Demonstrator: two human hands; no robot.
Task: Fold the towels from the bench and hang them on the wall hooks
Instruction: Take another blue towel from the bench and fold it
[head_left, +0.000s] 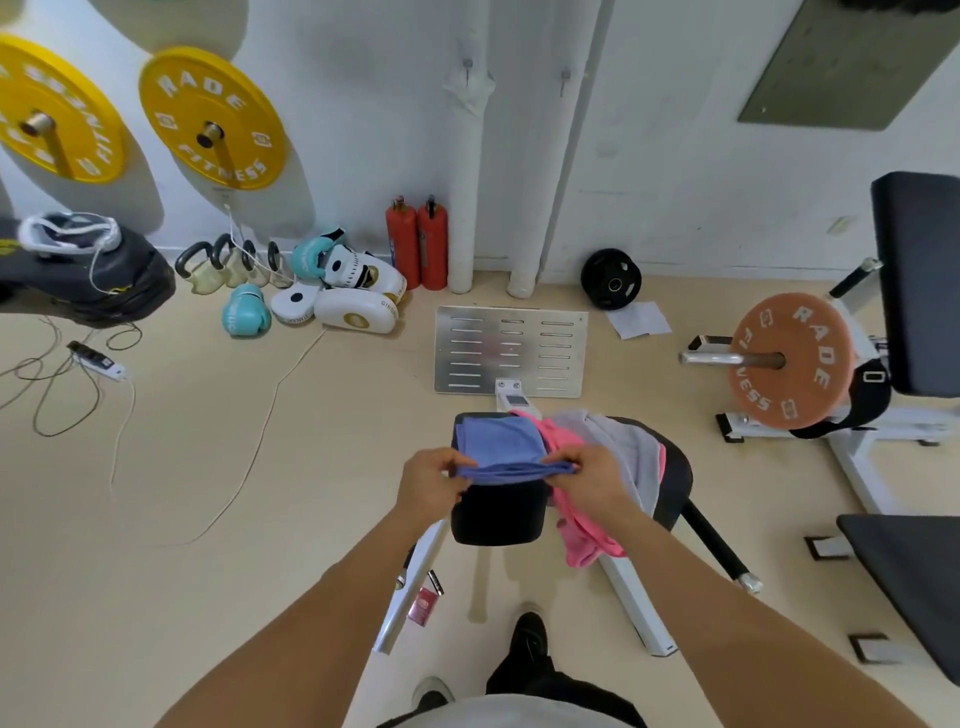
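Where weights hang: beige floor (208, 467); white wall (649, 156)

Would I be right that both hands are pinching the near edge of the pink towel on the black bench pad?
Not quite. The head view shows the left hand and right hand pinching the near edge of the blue towel on the black bench pad; the pink towel lies beside it, draped over the pad's edge.

A single wide-angle view from the person's head looks forward and steeply down, with the bench (498, 514) close below at lower centre, both forearms reaching in from the bottom edge, and the white wall (675, 156) farther off across the top of the frame.
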